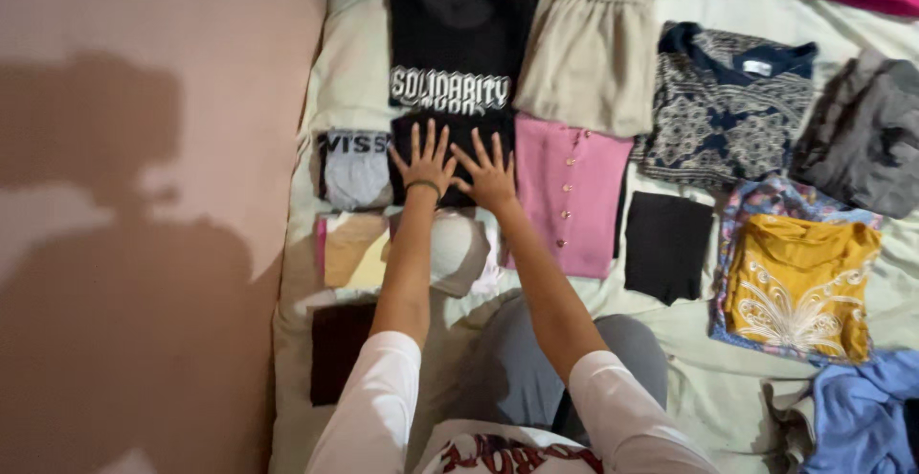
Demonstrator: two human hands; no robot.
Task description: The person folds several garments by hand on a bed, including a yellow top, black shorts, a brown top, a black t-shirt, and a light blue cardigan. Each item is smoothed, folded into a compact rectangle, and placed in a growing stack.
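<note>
My left hand [424,160] and my right hand [489,174] lie flat side by side, fingers spread, on a small folded black garment [407,189]. A dark band circles my left wrist. Behind it lies a larger folded black shirt [456,43] with white lettering. A folded pink buttoned garment [571,191] sits just right of my right hand. A grey folded piece [354,169] lies just left of my left hand. Neither hand grips anything.
Folded clothes cover a pale sheet [694,378]: a beige one [589,48], a navy patterned one [723,105], a grey one [866,134], a black square [667,244], a yellow top [799,278], a blue heap [862,417]. A pinkish wall [144,196] stands at the left.
</note>
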